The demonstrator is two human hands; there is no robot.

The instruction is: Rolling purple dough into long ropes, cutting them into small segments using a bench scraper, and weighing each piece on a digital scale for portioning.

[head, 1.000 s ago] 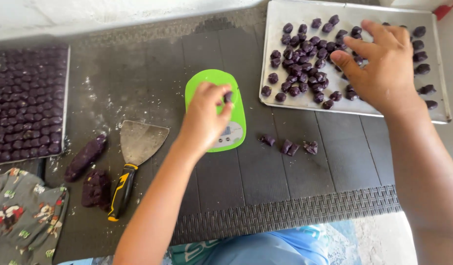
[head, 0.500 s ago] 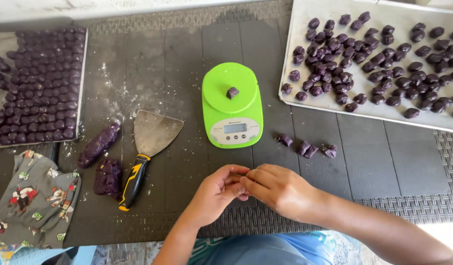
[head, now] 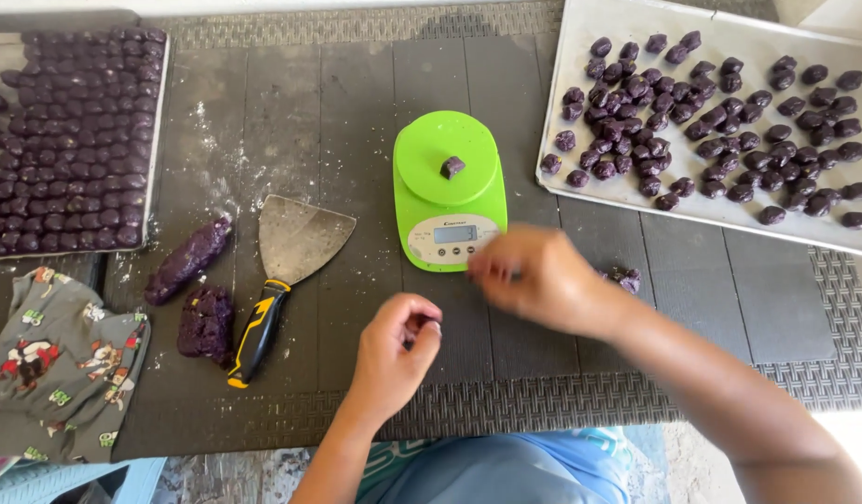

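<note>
One dough piece point(head: 451, 167) sits on the green scale point(head: 447, 187). Just below the scale, our left hand point(head: 394, 347) pinches a bit; our blurred right hand point(head: 535, 280) we cannot tell. Trays point(head: 580, 65) beside the scale hold many portions; dough lumps point(head: 205, 322) remain uncut.

Bright daylight; soft shadows; right hand point(head: 543, 280) motion-blurred; overexposed lower-right corner.
</note>
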